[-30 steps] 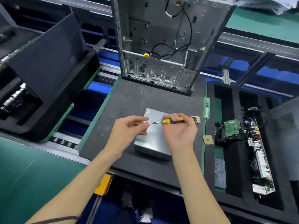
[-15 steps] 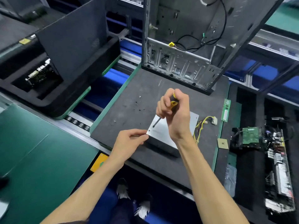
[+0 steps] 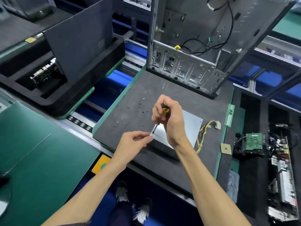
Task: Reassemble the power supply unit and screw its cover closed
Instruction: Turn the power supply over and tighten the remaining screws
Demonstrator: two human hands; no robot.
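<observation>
The power supply [image 3: 177,128], a stiff, likely heavy metal box, lies on the grey mat [image 3: 130,95], best steadied at its near corner, where the left hand [image 3: 132,144] pinches a screw and the right hand [image 3: 169,118] grips the screwdriver [image 3: 165,110].

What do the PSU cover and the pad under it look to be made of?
Power supply cover: likely bare sheet metal, going by its flat, pale grey satin sheen. Work pad: probably dense foam or rubber, going by its matte, speckled charcoal surface.
</observation>
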